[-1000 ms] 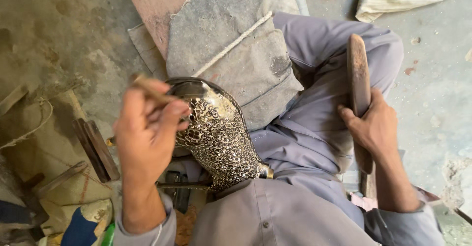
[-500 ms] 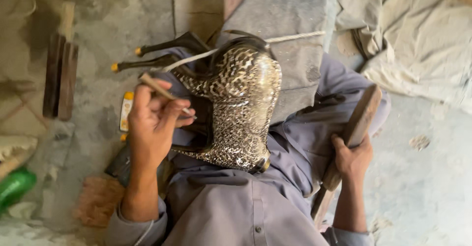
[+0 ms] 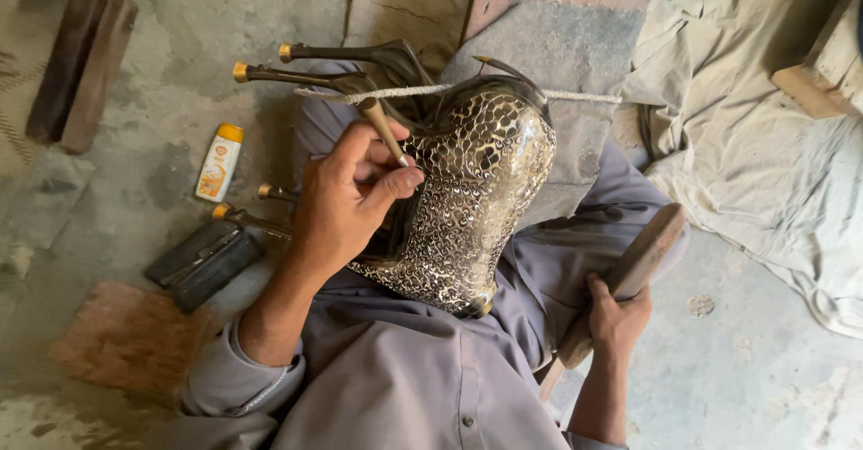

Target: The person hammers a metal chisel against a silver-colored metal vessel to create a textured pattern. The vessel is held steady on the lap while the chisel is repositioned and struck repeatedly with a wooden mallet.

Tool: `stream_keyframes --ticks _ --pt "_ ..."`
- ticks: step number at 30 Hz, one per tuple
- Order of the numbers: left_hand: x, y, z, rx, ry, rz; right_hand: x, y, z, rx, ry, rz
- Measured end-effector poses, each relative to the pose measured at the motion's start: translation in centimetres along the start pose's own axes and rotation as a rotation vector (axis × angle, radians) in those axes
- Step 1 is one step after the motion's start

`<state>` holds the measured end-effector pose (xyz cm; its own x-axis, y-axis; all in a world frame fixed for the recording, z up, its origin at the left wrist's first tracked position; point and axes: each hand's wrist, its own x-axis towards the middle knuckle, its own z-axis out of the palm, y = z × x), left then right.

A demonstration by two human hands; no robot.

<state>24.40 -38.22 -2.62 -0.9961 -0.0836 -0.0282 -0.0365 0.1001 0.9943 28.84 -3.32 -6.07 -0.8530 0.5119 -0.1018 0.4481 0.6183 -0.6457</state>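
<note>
My left hand (image 3: pixel 346 203) fingers pinch a punch (image 3: pixel 382 126) against the patterned metal vase (image 3: pixel 472 207); my right hand (image 3: pixel 618 315) clenches a wooden mallet (image 3: pixel 629 275).

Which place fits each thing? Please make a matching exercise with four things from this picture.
Things:
1. chisel
2. wooden mallet
3. small white bottle
4. patterned metal figure

Places:
a. on the person's lap
b. on the floor, orange cap
c. in the left hand
d. in the right hand

Pairs: 1-c, 2-d, 3-b, 4-a
</note>
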Motion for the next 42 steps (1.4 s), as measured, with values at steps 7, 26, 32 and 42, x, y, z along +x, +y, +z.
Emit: stream_keyframes --ticks 7,26,32,42 --pt "6.2 0.1 -0.8 -0.009 -0.021 0.044 3.5 -2.6 2.1 -0.038 -0.140 0.125" --pt "21.7 -3.1 4.4 0.120 -0.587 0.524 12.1 -18.6 -1.6 -0.310 -0.036 -0.331" --pt "23.7 -1.7 5.7 0.255 -0.835 0.558 13.4 -14.1 -1.8 -0.411 -0.169 -0.421" --pt "25.0 1.5 6.7 0.612 -1.097 0.539 10.3 -11.7 -0.5 0.276 -0.034 -0.179"
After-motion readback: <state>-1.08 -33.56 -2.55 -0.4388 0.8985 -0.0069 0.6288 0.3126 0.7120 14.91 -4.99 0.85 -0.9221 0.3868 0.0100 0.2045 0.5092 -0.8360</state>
